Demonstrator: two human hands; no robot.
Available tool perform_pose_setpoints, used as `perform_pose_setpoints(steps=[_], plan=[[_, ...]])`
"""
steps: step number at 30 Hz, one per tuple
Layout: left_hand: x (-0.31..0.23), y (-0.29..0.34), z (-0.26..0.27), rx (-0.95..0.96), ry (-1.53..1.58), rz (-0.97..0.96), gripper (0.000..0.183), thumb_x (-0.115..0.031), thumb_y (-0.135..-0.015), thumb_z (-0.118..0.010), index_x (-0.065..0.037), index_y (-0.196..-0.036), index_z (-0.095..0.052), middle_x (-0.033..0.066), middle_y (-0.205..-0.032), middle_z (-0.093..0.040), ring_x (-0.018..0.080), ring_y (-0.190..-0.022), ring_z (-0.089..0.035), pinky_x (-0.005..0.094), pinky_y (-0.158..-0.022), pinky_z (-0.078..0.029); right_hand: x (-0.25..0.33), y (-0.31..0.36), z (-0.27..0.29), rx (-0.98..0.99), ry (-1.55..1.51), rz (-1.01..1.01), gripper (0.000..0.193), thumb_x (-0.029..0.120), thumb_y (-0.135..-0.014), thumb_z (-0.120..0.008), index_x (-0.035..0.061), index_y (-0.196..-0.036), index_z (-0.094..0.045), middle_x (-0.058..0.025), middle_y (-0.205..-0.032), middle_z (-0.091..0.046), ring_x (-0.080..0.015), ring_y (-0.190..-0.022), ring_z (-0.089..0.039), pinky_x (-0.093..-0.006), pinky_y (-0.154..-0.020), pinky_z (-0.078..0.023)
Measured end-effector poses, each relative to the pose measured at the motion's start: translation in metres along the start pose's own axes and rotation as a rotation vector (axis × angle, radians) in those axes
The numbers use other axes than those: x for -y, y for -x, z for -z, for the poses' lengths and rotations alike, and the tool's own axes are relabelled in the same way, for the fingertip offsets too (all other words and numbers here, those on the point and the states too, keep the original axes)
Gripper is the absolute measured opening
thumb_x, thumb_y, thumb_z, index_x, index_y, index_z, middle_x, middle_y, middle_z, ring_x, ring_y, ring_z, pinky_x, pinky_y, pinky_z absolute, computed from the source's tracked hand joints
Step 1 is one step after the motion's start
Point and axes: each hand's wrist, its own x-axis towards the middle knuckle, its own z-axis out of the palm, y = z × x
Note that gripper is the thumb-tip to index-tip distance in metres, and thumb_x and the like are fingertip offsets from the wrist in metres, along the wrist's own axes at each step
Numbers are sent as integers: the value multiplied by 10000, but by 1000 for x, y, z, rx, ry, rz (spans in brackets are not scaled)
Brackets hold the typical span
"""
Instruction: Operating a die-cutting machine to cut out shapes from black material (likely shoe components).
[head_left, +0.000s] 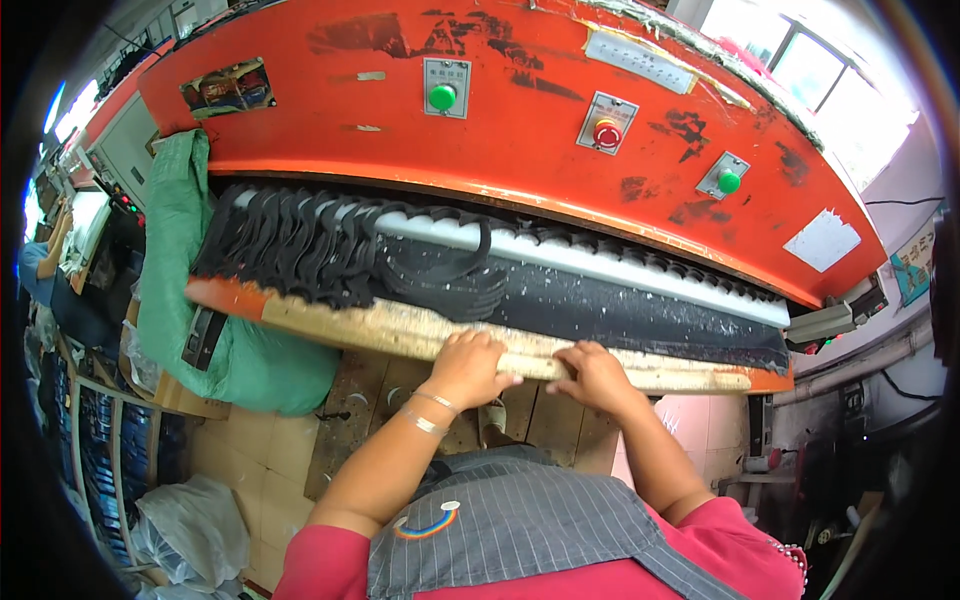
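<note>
Both of my hands are on the pale, worn front edge board (400, 328) of a large orange press. My left hand (466, 368) has its fingers curled over the board and its thumb pointing toward the middle. A little to the right, my right hand (597, 378) grips the same board, fingers bent over the top. Behind the board lies a black sheet (600, 308) flecked with white bits. At the left of the bed, wavy black strips (300, 240) are heaped, several curved pieces fanning out just beyond my left hand. A long white bar (600, 265) crosses behind the sheet.
The orange press front (350, 110) rises beyond the bed, carrying a green button (442, 97), a red button (607, 133) and another green button (729, 181). A green sack (250, 365) bulges at the left end. Another person (45, 262) stands far left.
</note>
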Motion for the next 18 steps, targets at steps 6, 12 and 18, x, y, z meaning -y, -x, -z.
perform_pose_setpoints(steps=[6, 12, 18], plan=[[20, -34, 19, -341, 207, -43, 307, -288, -827, -670, -34, -998, -672, 124, -1026, -650, 317, -1002, -585, 413, -907, -433, 1, -79, 36, -127, -55, 237, 378, 149, -793, -698, 22, -1138, -614, -179, -1123, -635, -371, -1062, -583, -424, -912, -470], [32, -34, -16, -192, -120, -70, 633, -266, -812, -686, -13, -1349, -466, 145, -1399, -468, 297, -1354, -369, 441, -1119, -289, -11, -147, 26, 74, 333, 524, 472, 156, -725, -724, 50, -1167, -596, -122, -1140, -602, -324, -1090, -560, -401, -914, -459], [39, -30, -20, -148, -105, -49, 703, -337, -804, -694, -9, -1371, -438, 157, -1437, -422, 310, -1385, -323, 469, -1129, -256, -21, -129, 79, -182, -215, 391, 418, 191, -791, -716, 33, -1158, -591, -115, -1080, -602, -251, -1049, -583, -362, -916, -456]])
